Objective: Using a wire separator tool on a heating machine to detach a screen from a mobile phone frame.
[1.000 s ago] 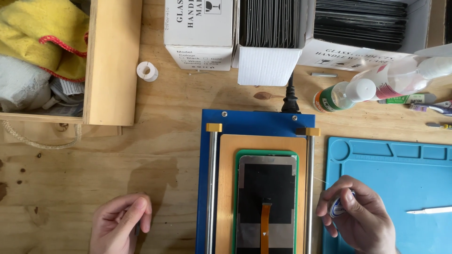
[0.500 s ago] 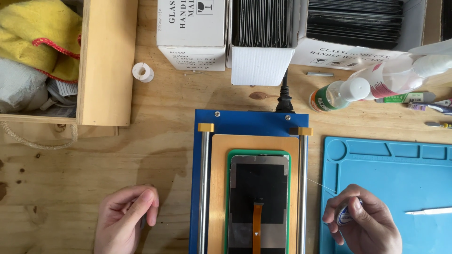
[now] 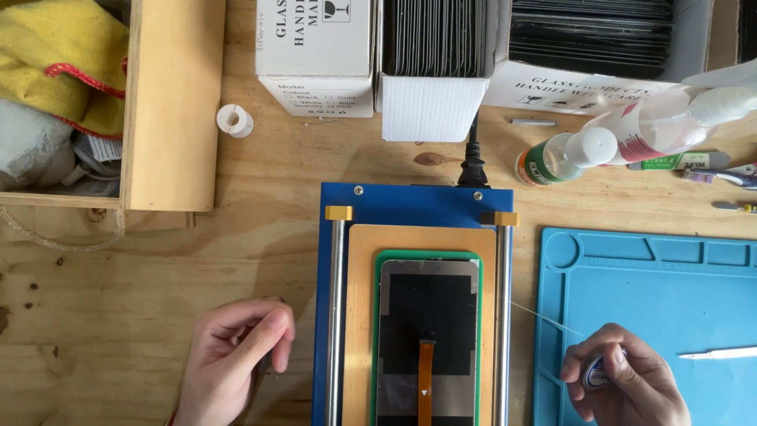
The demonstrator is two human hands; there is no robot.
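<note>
- Right hand point(image 3: 623, 386) low right, over the blue mat point(image 3: 678, 300); fingers curled shut on a small spool point(image 3: 595, 372), pinched between thumb and fingertips.
- Thin wire point(image 3: 544, 317) runs up-left from that grip toward the right rail point(image 3: 501, 315) of the blue plate point(image 3: 418, 203); past the rail it is too fine to follow.
- Left hand point(image 3: 233, 359) low left on the wooden tabletop point(image 3: 158, 315), thumb and forefinger pressed together; whether it pinches the wire end cannot be told.
- Between the two grips: the plate with two metal rails, an orange pad point(image 3: 363, 315), a green frame point(image 3: 378, 260) and a phone screen point(image 3: 430, 315) lying flat, back up, orange flex point(image 3: 426, 379) down its middle.
- Neither hand touches the screen; left grip just beside the left rail point(image 3: 337, 315), right grip a bit off the right rail.
- Right of the right grip: white tweezers point(image 3: 717, 353) on the mat.
- Far above the right grip: bottles point(image 3: 599, 146), lying on their sides, small tools at the edge.
- Above the plate: black plug point(image 3: 471, 166), cardboard boxes point(image 3: 430, 71), some holding dark sheets.
- Far above the left grip: white tape roll point(image 3: 235, 121), wooden tray point(image 3: 169, 102) with yellow cloth point(image 3: 55, 55).
</note>
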